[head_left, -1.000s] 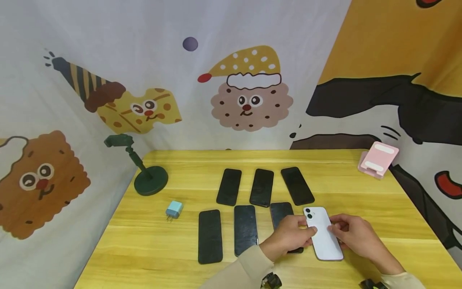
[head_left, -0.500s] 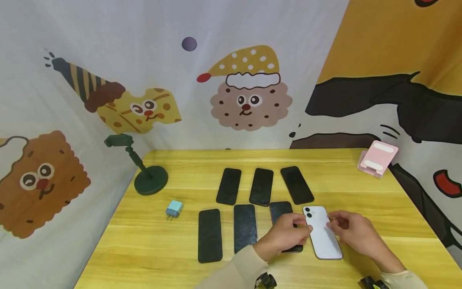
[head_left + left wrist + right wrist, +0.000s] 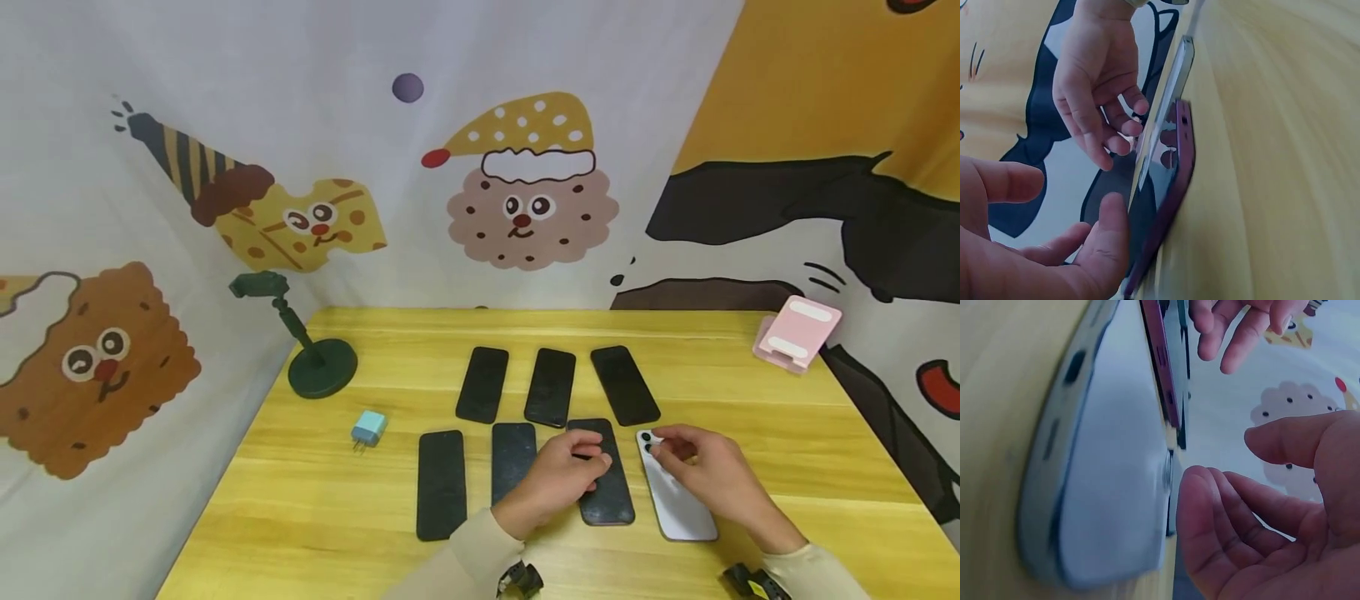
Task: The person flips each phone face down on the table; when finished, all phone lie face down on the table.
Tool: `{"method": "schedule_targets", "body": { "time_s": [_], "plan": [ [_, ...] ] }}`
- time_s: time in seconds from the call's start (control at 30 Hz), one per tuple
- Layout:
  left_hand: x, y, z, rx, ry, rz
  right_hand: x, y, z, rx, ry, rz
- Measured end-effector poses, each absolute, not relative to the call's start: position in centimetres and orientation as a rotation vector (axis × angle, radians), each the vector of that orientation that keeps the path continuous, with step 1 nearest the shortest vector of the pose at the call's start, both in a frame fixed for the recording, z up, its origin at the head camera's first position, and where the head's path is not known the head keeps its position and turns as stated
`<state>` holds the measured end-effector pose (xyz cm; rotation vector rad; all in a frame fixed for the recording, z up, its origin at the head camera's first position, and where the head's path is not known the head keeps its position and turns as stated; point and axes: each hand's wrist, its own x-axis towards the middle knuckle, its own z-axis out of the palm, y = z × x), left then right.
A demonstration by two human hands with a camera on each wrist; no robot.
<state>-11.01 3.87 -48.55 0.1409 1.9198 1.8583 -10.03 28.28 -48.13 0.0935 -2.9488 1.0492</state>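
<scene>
A white phone (image 3: 678, 504) lies back up at the right end of the front row, its two camera lenses at the top left. My right hand (image 3: 716, 479) hovers over its upper half; the right wrist view shows thumb and fingertips apart, holding nothing. Left of it lies a dark phone (image 3: 611, 496), screen up, with a purple-red edge in the left wrist view. My left hand (image 3: 558, 475) is over that phone's left side, with its loosely bent fingers (image 3: 1110, 237) off the phone and a gap to the thumb.
Two more dark phones (image 3: 441, 487) lie left in the front row, with three black phones (image 3: 550, 387) behind. A light-blue plug charger (image 3: 369, 427) and a green stand (image 3: 322, 368) are on the left. At the back right stands a pink phone stand (image 3: 799, 333). A printed cloth hangs behind.
Both hands have let go of the white phone's sides. My left hand has moved left over the dark phone, and my right hand has shifted up and left above the white one.
</scene>
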Motion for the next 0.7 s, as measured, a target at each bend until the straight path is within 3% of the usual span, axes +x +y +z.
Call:
{"method": "schedule_targets", "body": {
  "time_s": [0.3,0.7],
  "plan": [
    [-10.9,1.4,-48.8,0.083,1.966,1.804,-10.9,25.7,-48.5,0.186,-2.93,1.277],
    [-10.7,0.6,-48.4,0.084,1.956,1.778,-10.5,24.1,-49.0,0.044,-2.949,1.601]
  ]
}}
